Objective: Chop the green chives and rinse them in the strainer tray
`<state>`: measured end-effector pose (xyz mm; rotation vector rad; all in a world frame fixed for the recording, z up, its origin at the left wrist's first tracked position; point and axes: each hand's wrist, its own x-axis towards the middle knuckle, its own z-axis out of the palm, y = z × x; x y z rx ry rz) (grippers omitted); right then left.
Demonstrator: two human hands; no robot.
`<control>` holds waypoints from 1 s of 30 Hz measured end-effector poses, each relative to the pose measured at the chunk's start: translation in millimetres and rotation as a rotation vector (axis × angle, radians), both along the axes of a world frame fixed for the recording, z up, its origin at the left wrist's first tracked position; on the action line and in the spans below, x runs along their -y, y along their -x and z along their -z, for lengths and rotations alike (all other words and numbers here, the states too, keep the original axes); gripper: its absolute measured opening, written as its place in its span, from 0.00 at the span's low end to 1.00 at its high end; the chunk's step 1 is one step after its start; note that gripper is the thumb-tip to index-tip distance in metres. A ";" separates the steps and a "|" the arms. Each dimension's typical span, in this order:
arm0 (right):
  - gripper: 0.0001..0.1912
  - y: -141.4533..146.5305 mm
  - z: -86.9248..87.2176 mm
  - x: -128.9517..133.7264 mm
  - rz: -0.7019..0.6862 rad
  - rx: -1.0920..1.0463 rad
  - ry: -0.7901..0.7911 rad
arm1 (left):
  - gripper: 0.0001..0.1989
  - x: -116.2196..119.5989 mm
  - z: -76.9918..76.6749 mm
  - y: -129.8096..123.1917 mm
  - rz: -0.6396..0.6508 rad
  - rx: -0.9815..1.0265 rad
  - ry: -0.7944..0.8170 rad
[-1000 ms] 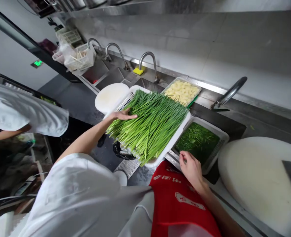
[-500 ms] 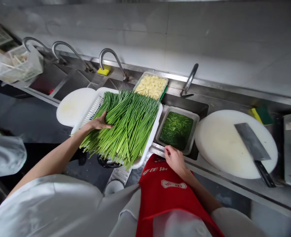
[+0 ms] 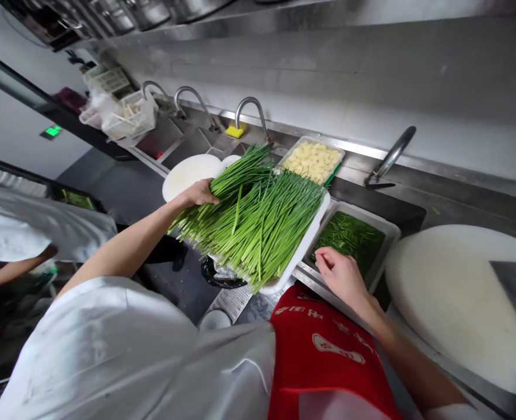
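Left hand clasped round a chive bunch, stems best held parallel, clear of the pile right of the grip; right hand curled, hold unclear

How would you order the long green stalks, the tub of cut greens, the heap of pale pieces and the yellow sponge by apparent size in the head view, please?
1. Long green stalks
2. Tub of cut greens
3. Heap of pale pieces
4. Yellow sponge
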<state>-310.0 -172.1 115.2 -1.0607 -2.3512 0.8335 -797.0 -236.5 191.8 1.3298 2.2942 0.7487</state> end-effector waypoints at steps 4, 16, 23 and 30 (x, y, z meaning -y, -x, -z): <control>0.11 49.1 -22.1 -14.6 -0.164 -0.149 0.141 | 0.32 18.0 -26.8 -1.0 -0.008 -0.034 -0.003; 0.34 253.6 -43.8 -42.1 -0.336 -0.399 0.329 | 0.35 78.4 -79.1 -36.0 -0.143 0.275 -0.308; 0.35 318.2 -58.4 -27.3 -0.622 -0.560 0.463 | 0.30 87.3 -85.2 -48.5 -0.237 0.399 -0.426; 0.22 325.7 -88.5 -7.4 -0.744 -0.567 0.498 | 0.25 84.0 -73.9 -53.5 -0.255 0.406 -0.560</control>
